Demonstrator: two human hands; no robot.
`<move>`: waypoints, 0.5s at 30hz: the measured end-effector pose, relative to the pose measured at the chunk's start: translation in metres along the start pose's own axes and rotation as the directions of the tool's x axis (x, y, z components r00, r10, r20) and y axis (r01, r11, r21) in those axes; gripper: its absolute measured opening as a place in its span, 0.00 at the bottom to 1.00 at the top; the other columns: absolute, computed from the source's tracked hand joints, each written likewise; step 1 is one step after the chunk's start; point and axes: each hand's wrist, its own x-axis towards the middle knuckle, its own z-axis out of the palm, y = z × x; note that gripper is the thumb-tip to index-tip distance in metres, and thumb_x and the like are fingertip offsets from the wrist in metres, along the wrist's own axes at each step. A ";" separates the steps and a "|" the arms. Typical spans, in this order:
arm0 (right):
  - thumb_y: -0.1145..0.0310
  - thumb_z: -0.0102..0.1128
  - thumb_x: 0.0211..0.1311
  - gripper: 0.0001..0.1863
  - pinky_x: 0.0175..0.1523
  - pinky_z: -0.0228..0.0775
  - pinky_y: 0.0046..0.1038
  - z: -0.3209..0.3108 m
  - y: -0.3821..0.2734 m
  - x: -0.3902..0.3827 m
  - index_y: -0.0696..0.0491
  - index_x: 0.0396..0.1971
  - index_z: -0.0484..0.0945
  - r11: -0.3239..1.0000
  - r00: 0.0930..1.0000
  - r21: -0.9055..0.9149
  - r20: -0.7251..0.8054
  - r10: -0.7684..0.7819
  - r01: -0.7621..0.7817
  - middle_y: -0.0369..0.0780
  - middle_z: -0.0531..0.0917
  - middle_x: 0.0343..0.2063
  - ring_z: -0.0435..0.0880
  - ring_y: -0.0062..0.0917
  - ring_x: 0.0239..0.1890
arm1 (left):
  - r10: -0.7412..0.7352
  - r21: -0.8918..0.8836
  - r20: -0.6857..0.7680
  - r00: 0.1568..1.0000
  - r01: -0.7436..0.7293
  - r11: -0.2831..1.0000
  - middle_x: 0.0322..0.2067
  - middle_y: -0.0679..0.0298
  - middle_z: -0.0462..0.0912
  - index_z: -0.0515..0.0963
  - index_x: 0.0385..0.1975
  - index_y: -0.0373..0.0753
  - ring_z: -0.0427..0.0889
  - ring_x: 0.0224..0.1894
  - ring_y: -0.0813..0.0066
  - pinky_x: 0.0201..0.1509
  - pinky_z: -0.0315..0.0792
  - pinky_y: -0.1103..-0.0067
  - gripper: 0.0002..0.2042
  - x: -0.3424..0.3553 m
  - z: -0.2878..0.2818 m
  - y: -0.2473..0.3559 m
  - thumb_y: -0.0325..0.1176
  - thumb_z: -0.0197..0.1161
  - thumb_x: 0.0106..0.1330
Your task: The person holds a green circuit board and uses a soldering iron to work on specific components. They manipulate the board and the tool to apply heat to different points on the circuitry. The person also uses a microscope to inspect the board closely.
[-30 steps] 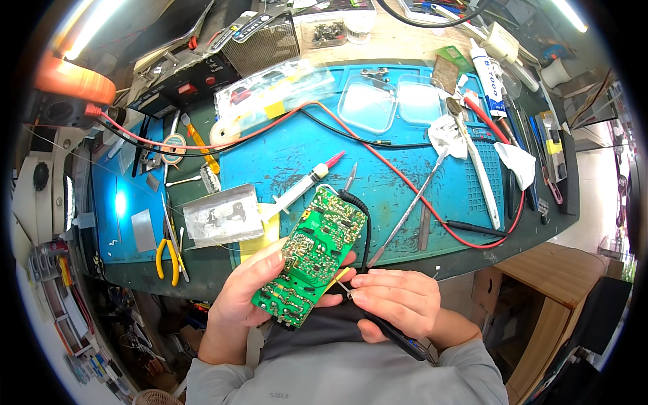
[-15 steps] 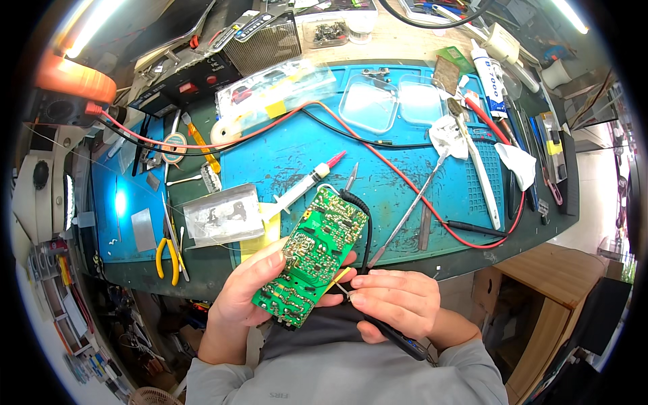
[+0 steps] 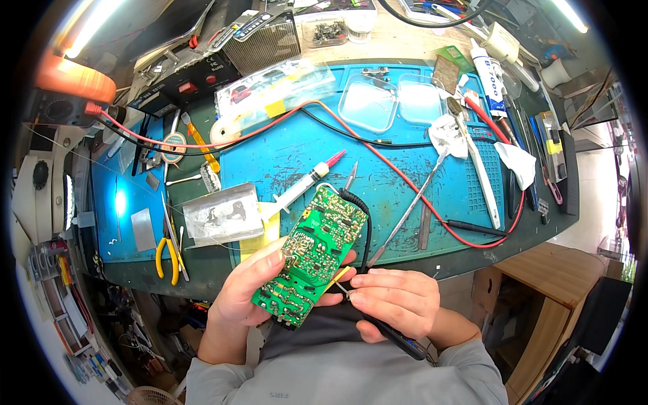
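Note:
My left hand (image 3: 246, 287) grips a green circuit board (image 3: 312, 253) above the mat's front edge, thumb on its face and fingertips behind its right edge. The board is tilted, its soldered side up, dense with small parts. My right hand (image 3: 398, 304) is closed around a slim black-handled tool (image 3: 398, 337) with a thin metal shaft. That shaft points at the board's lower right edge, beside a yellow strip (image 3: 339, 277); whether it touches cannot be made out. Behind the board runs a black cord (image 3: 368, 236), coiled near its top. A syringe (image 3: 300, 189) with a pink tip lies just beyond.
On the blue mat (image 3: 304, 148) lie a metal plate (image 3: 223, 214), yellow-handled pliers (image 3: 167, 260), red and black test leads (image 3: 405, 177), a brush (image 3: 480, 175) and clear plastic trays (image 3: 368, 104). A multimeter (image 3: 67, 101) stands at far left. To the right is a wooden cabinet (image 3: 553, 290).

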 end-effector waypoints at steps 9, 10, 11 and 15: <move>0.68 0.72 0.53 0.17 0.46 0.87 0.33 0.002 -0.001 0.000 0.58 0.42 0.86 1.000 1.000 0.020 0.000 0.000 0.000 0.41 0.89 0.34 0.91 0.31 0.41 | -0.001 0.004 0.006 1.000 0.001 1.000 0.69 0.25 0.53 0.43 0.75 0.26 0.64 0.70 0.33 0.66 0.71 0.46 0.40 -0.001 0.000 0.001 0.46 0.54 0.75; 0.68 0.72 0.53 0.17 0.46 0.87 0.33 0.002 -0.001 -0.001 0.59 0.42 0.86 1.000 1.000 0.019 -0.005 0.004 -0.004 0.41 0.89 0.34 0.91 0.31 0.41 | -0.001 0.005 0.007 1.000 0.001 1.000 0.69 0.25 0.53 0.43 0.75 0.26 0.64 0.70 0.33 0.66 0.71 0.46 0.40 -0.001 -0.001 0.001 0.46 0.54 0.75; 0.68 0.72 0.53 0.17 0.46 0.87 0.33 0.002 -0.001 0.000 0.59 0.42 0.86 1.000 1.000 0.021 -0.001 0.003 -0.003 0.41 0.89 0.34 0.91 0.32 0.41 | 0.000 0.005 0.007 1.000 0.000 1.000 0.69 0.25 0.53 0.43 0.75 0.26 0.64 0.70 0.33 0.66 0.71 0.46 0.40 -0.001 -0.001 0.001 0.46 0.54 0.75; 0.68 0.72 0.53 0.17 0.46 0.87 0.33 0.002 -0.001 0.001 0.59 0.42 0.86 1.000 1.000 0.026 0.007 -0.006 0.006 0.41 0.89 0.34 0.91 0.32 0.41 | 0.001 0.006 0.003 1.000 -0.001 1.000 0.69 0.25 0.53 0.43 0.75 0.26 0.64 0.70 0.33 0.66 0.71 0.46 0.40 -0.002 -0.001 0.001 0.47 0.54 0.75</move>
